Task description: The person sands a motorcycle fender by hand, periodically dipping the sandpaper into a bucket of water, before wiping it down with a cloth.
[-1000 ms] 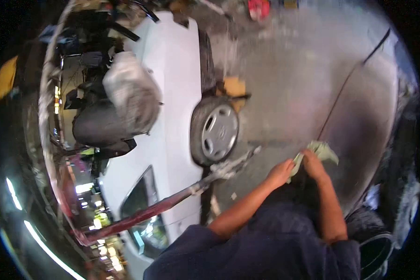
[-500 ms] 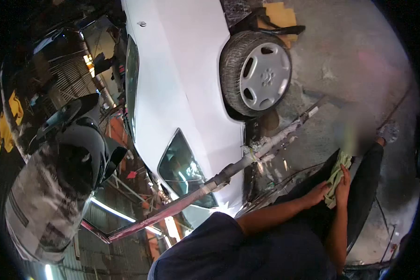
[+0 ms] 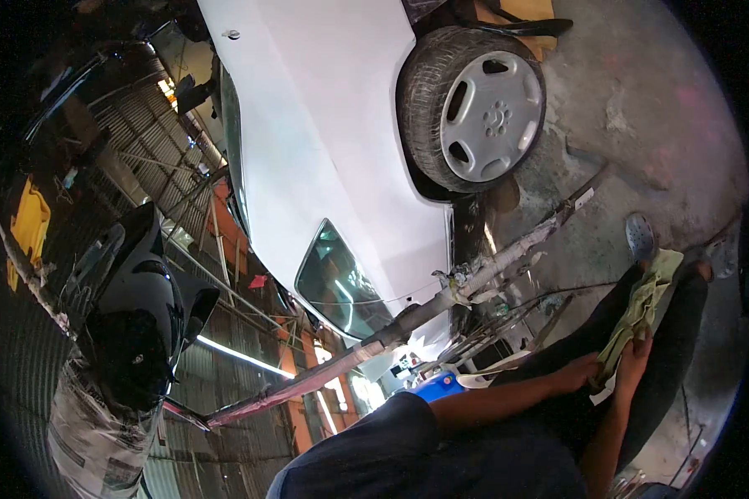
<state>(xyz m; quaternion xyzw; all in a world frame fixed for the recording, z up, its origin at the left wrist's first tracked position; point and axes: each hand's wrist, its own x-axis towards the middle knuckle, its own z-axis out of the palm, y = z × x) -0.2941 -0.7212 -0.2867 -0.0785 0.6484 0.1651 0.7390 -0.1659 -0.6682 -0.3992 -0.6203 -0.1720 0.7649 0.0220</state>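
Since half a second ago the view has swung a little further: the white car's wheel sits higher in frame, and a shoe now shows. The greenish rag has slid lower over the dark trouser leg. Right hand fingers pinch the rag's lower end; left hand lies curled just beside it, grip unclear. Still a two-handed handling of the cloth.
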